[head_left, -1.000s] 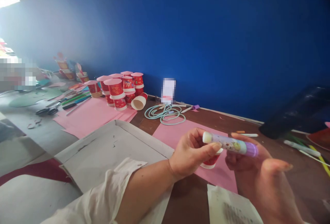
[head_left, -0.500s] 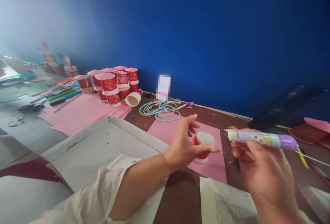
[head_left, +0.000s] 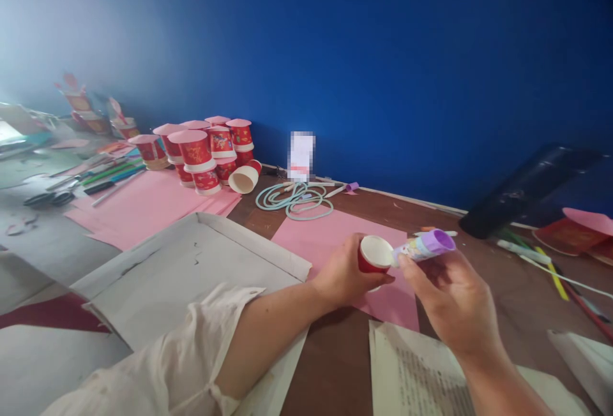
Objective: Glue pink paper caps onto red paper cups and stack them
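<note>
My left hand [head_left: 342, 272] is wrapped round a red paper cup [head_left: 375, 255] with a pale round end facing up, over a pink paper sheet [head_left: 306, 237]. Between the fingers of my right hand [head_left: 454, 301] is a glue stick [head_left: 424, 247] with a purple end. Its other end points left and meets the cup's rim, or comes very close to it; I cannot tell which. The glue stick's tip is partly blurred.
Stacked red cups [head_left: 194, 151] with pink paper tops stand at the left back, near a cup lying on its side [head_left: 245, 178]. A coiled pale cable [head_left: 294, 202] lies by the wall. An open cardboard tray [head_left: 191, 275], printed pages [head_left: 412, 365] and a black cylinder [head_left: 517, 196] are around.
My left hand has closed round the cup. My right hand has moved left, bringing the glue stick from well right of the cup to its rim and turning its purple end toward me.
</note>
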